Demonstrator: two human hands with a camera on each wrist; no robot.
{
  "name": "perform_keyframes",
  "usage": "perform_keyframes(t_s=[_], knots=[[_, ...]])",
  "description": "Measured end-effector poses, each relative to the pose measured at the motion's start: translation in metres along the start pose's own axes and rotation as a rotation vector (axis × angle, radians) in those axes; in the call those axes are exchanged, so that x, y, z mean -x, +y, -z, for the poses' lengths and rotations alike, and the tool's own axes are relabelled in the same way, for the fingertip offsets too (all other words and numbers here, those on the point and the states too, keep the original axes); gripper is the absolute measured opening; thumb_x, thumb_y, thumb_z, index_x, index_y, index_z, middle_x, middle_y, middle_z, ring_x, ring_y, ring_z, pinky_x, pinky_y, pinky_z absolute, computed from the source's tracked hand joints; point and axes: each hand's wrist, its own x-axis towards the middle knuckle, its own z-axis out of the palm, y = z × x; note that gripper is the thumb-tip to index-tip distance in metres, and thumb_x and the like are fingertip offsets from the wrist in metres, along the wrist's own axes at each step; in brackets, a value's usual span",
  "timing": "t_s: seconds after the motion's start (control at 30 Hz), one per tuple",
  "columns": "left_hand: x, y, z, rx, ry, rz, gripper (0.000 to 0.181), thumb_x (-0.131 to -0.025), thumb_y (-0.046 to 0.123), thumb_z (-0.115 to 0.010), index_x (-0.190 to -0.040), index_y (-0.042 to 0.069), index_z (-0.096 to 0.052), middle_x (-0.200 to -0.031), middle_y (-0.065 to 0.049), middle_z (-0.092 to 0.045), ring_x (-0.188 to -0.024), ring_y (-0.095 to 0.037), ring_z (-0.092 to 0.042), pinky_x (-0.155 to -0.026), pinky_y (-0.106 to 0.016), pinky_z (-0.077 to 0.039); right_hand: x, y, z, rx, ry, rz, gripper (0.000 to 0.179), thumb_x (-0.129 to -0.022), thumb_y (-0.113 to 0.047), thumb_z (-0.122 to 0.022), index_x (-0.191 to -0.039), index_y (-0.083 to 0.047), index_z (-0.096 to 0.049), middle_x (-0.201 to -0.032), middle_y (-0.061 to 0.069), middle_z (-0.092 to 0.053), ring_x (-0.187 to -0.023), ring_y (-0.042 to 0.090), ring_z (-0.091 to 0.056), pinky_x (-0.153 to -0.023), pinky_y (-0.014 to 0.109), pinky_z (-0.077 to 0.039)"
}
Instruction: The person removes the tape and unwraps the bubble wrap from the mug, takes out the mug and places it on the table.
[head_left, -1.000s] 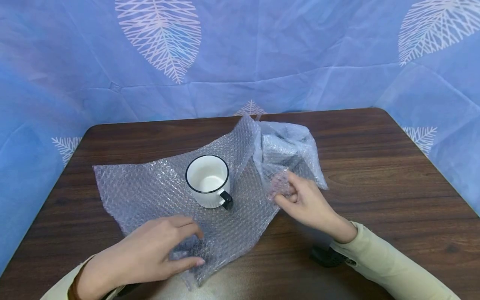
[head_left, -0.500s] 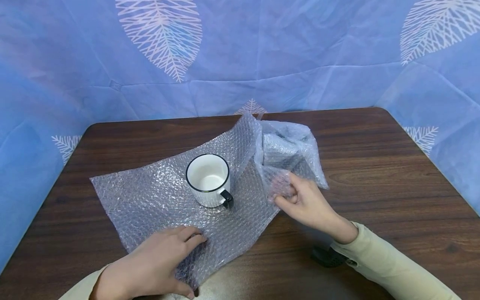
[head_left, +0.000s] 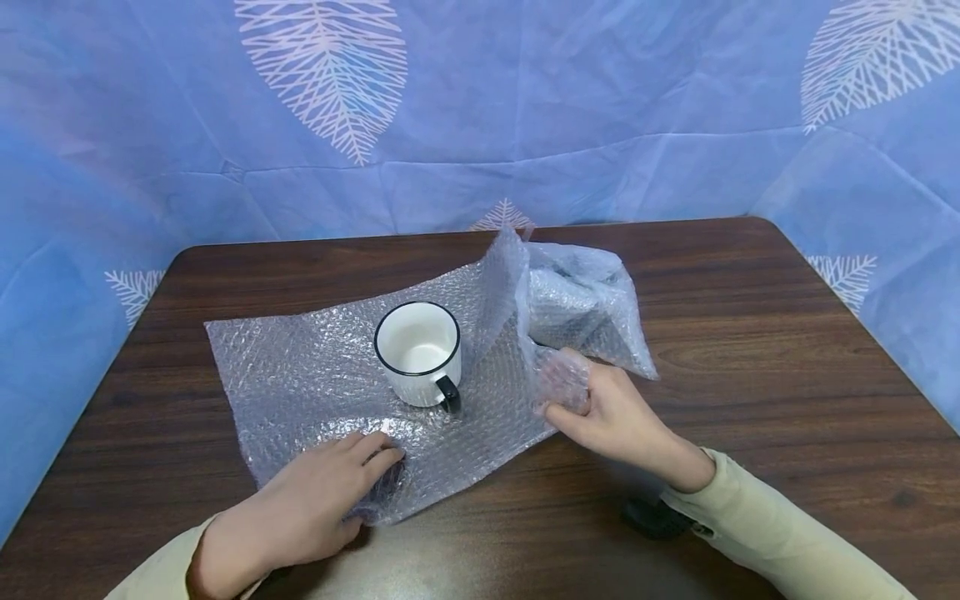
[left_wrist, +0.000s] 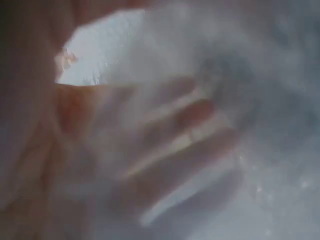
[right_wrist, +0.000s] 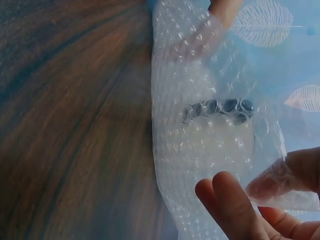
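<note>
A white enamel mug (head_left: 420, 346) with a black rim and a black handle stands upright on a spread sheet of bubble wrap (head_left: 277, 375). My left hand (head_left: 315, 496) lies at the sheet's near-left edge, its fingers bent over the film and its thumb low at the edge. In the blurred left wrist view, its fingers (left_wrist: 185, 135) show through the film. On the right, my right hand (head_left: 607, 408) pinches the sheet's raised right edge. The right wrist view shows the mug (right_wrist: 215, 137) through the wrap, near the right hand's fingers (right_wrist: 230, 197).
A bubble-wrapped bundle (head_left: 581, 292) sits behind the raised sheet, its contents hidden. Beneath everything is a dark wooden table (head_left: 765, 358) with rounded far corners. A blue cloth (head_left: 600, 92) with white leaf prints hangs behind it.
The left hand has shifted along the near edge, and the near corner flap has drawn in. The sheet's left corner dipped, then rose. The mug moved slightly away. The right hand has gathered more film.
</note>
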Motion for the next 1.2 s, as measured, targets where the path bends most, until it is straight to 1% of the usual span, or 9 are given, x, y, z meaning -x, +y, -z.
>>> perform_keyframes(t_s=[0.1, 0.2, 0.33, 0.43, 0.63, 0.77, 0.87, 1.03, 1.2], knots=[[-0.003, -0.009, 0.002, 0.010, 0.014, 0.013, 0.057, -0.071, 0.001, -0.073, -0.125, 0.007, -0.057, -0.124, -0.007, -0.056, -0.115, -0.029, -0.057, -0.093, -0.047, -0.050, 0.001, -0.001, -0.002, -0.003, -0.009, -0.020, 0.025, -0.080, -0.002, -0.067, -0.102, -0.010, -0.059, -0.080, -0.001, -0.067, -0.047, -0.002, -0.047, -0.045, 0.022, -0.045], [-0.007, -0.017, 0.005, 0.006, 0.020, 0.032, 0.050, -0.077, -0.006, -0.069, -0.124, 0.008, -0.059, -0.123, -0.007, -0.057, -0.114, -0.028, -0.058, -0.092, -0.046, -0.050, 0.001, -0.002, -0.003, -0.013, -0.013, -0.034, 0.027, -0.081, -0.003, -0.068, -0.105, -0.011, -0.060, -0.081, -0.001, -0.066, -0.052, -0.001, -0.051, -0.047, 0.023, -0.047], [-0.012, -0.026, 0.009, -0.009, 0.026, 0.054, 0.051, -0.075, -0.014, -0.068, -0.121, 0.008, -0.063, -0.120, -0.007, -0.058, -0.113, -0.028, -0.058, -0.092, -0.046, -0.050, 0.001, -0.002, -0.005, -0.033, -0.015, -0.022, 0.026, -0.083, -0.005, -0.068, -0.107, -0.010, -0.060, -0.083, -0.001, -0.066, -0.062, 0.000, -0.059, -0.053, 0.023, -0.052], [-0.015, -0.031, 0.011, -0.033, 0.034, 0.071, 0.055, -0.072, -0.018, -0.066, -0.120, 0.008, -0.064, -0.121, -0.010, -0.059, -0.115, -0.031, -0.057, -0.093, -0.049, -0.049, 0.002, -0.002, -0.007, -0.042, -0.029, -0.005, 0.020, -0.086, -0.007, -0.067, -0.104, -0.011, -0.059, -0.079, -0.004, -0.066, -0.062, -0.001, -0.062, -0.052, 0.022, -0.052], [-0.019, -0.041, 0.011, -0.137, 0.096, 0.093, 0.055, -0.073, -0.017, -0.068, -0.120, 0.012, -0.066, -0.121, -0.011, -0.060, -0.114, -0.030, -0.058, -0.095, -0.049, -0.048, 0.002, -0.001, -0.008, -0.054, -0.026, 0.024, 0.009, -0.089, -0.011, -0.066, -0.095, -0.015, -0.061, -0.072, -0.009, -0.064, -0.059, -0.003, -0.062, -0.050, 0.022, -0.050], [-0.018, -0.042, 0.010, -0.186, 0.139, 0.107, 0.051, -0.076, -0.017, -0.066, -0.119, 0.010, -0.067, -0.117, -0.011, -0.062, -0.111, -0.028, -0.060, -0.094, -0.047, -0.049, 0.003, -0.002, -0.008, -0.057, -0.020, 0.008, 0.006, -0.089, -0.012, -0.067, -0.092, -0.016, -0.064, -0.069, -0.011, -0.064, -0.059, -0.003, -0.061, -0.049, 0.022, -0.048], [-0.017, -0.042, 0.012, -0.210, 0.144, 0.155, 0.043, -0.078, -0.013, -0.067, -0.116, 0.009, -0.069, -0.117, -0.014, -0.062, -0.109, -0.031, -0.060, -0.093, -0.048, -0.049, 0.003, -0.003, -0.007, -0.074, -0.022, -0.009, 0.004, -0.090, -0.014, -0.066, -0.093, -0.015, -0.065, -0.072, -0.009, -0.066, -0.059, -0.002, -0.063, -0.050, 0.023, -0.050], [-0.012, -0.040, 0.020, -0.143, 0.137, 0.246, 0.029, -0.077, 0.004, -0.077, -0.105, 0.008, -0.072, -0.108, -0.014, -0.063, -0.097, -0.031, -0.063, -0.079, -0.046, -0.054, 0.003, -0.005, -0.003, -0.147, 0.008, -0.031, 0.016, -0.091, -0.013, -0.065, -0.107, -0.010, -0.063, -0.087, 0.003, -0.071, -0.059, 0.001, -0.066, -0.056, 0.024, -0.055], [-0.006, -0.037, 0.033, -0.060, 0.119, 0.288, 0.036, -0.073, 0.009, -0.082, -0.107, 0.010, -0.071, -0.095, -0.008, -0.062, -0.080, -0.024, -0.063, -0.058, -0.037, -0.053, 0.002, -0.007, 0.004, -0.236, 0.081, -0.044, 0.022, -0.090, -0.006, -0.064, -0.111, -0.005, -0.058, -0.086, 0.011, -0.071, -0.058, 0.006, -0.068, -0.054, 0.028, -0.056]])
